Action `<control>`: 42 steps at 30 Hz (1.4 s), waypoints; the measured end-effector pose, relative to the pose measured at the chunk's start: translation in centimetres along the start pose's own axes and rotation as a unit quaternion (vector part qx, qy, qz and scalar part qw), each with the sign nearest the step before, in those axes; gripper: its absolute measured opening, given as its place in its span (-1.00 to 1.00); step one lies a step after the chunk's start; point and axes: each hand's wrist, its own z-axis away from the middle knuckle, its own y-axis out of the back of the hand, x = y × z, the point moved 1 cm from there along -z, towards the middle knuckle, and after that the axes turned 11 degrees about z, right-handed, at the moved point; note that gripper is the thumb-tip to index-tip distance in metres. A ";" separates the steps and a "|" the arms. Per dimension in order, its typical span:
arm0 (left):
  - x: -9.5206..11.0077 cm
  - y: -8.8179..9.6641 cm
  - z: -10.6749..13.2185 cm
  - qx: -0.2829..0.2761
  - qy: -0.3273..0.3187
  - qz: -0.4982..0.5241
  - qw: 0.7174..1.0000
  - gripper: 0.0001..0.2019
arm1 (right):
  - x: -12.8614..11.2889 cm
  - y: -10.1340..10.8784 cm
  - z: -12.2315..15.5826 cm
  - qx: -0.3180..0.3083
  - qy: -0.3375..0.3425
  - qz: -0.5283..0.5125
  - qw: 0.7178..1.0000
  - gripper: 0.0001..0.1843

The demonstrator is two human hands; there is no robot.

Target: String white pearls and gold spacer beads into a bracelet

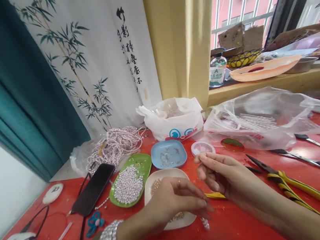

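My left hand [175,199] hovers over a white dish [159,177] of small gold beads, fingers pinched together at the tip over a short strand of pearl beads [205,223] hanging from them. A pearl bracelet is on that wrist. My right hand [221,175] is just right of it, fingers curled in a pinch around something thin I cannot make out, near a spool of clear thread [202,147]. A green dish of pearls [128,182] and a blue dish [168,153] with small findings sit behind my left hand.
On the red table [237,228] lie yellow-handled pliers [301,191], scissors [317,161], a black phone [94,189], strands of pearls [115,144], a white plastic bag [175,122] and a clear bag [267,119]. A windowsill with a peach tray [264,68] is behind.
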 end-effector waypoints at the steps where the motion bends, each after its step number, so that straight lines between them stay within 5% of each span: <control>1: 0.0 0.1 -0.1 0.009 -0.002 -0.004 1.000 -0.89 | 0.2 0.2 -0.2 0.009 0.000 0.001 1.000 -0.79; 8: 0.5 0.9 -0.8 0.119 -0.075 -0.019 0.990 -0.87 | 1.7 1.0 -1.3 0.091 -0.016 0.188 0.978 -0.66; 13: 0.4 1.3 -0.9 0.139 -0.060 -0.057 0.987 -0.83 | 1.7 0.6 -1.3 0.070 0.121 0.416 0.898 -0.85; 17: 0.4 1.5 -1.0 0.137 -0.059 -0.069 0.986 -0.83 | 1.9 0.3 -1.0 0.081 0.162 0.499 0.847 -0.84; 22: 0.6 1.4 -0.8 0.135 -0.079 -0.070 0.985 -0.84 | 1.8 0.4 -0.9 0.027 0.106 0.562 0.820 -0.79; 28: 0.8 2.3 -1.1 0.150 -0.080 -0.081 0.982 -0.85 | 0.4 3.2 -1.0 -0.083 0.011 0.696 0.714 -0.83; 33: 2.7 2.6 -0.6 0.142 -0.108 -0.067 0.982 -0.88 | 1.0 5.8 -2.3 -0.001 -0.007 0.780 0.626 -0.80; 42: 5.5 5.0 -0.3 0.133 -0.102 -0.218 0.961 -0.85 | 2.6 5.0 -3.1 0.024 0.018 0.788 0.616 -0.76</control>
